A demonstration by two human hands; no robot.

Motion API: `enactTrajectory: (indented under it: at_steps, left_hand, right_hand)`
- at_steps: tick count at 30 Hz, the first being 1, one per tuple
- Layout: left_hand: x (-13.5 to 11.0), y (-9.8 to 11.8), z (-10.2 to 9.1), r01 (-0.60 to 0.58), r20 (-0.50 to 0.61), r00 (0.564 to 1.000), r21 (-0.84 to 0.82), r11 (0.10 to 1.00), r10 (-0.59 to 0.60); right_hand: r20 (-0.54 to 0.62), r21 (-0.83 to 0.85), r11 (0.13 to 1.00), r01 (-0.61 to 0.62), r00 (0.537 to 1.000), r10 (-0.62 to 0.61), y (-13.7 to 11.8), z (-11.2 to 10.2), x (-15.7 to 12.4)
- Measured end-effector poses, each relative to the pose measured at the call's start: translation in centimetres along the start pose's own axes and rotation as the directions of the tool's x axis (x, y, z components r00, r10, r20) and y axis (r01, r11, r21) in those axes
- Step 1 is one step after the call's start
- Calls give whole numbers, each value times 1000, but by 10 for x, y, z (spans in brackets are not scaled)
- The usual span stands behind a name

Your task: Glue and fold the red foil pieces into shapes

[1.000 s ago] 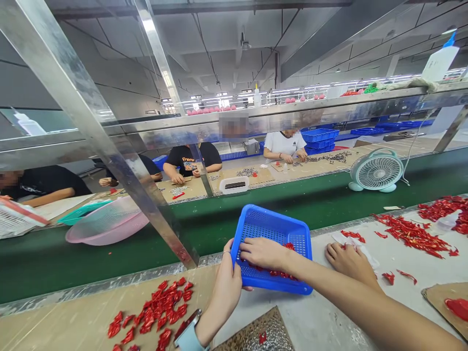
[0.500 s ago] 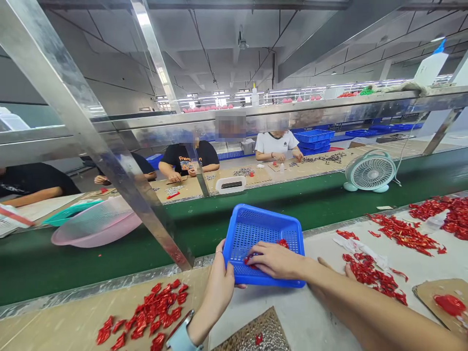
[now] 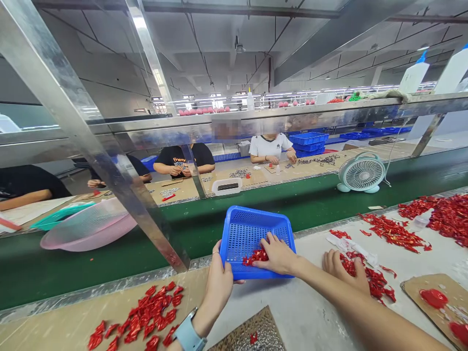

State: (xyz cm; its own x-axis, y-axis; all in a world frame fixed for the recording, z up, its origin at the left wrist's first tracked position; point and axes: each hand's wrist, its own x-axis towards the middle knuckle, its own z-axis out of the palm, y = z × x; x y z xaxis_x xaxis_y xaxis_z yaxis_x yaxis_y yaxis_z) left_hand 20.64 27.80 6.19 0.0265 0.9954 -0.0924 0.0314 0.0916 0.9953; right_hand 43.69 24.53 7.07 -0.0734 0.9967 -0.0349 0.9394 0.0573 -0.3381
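Note:
My left hand is closed on the left rim of a blue plastic basket, thumb on the near side. The basket has perforated sides and leans toward me. A light-blue watch is on my wrist. In the basket lie red shiny scraps. A hand on a bare arm from the right reaches in over them. It looks like a co-worker's. Under that arm, another person's hand rests on a red pile. My right hand does not show.
Red folded pieces lie on brown cardboard at lower left. A glittery board sits in front of me. A metal post slants down at left. Beyond the green belt stand a fan and a pink basket. Several people work opposite.
The other person's hand in the basket has lifted slightly and moved right, uncovering more red scraps. The hand at the red pile shows more fully. My left hand keeps its hold.

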Motion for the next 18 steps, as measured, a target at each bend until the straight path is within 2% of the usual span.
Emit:
enactTrajectory:
  at_steps: [8,18]
  left_hand:
    - [-5,-1,6,3,-43,999,-75,997,-6]
    - [-10,1,5,57,-50,997,-98,994,-62]
  right_hand:
    - [131,110,991,71,988,-86,1,-5,7]
    - [197,189,982,-22,980,-16,3,-4,14]
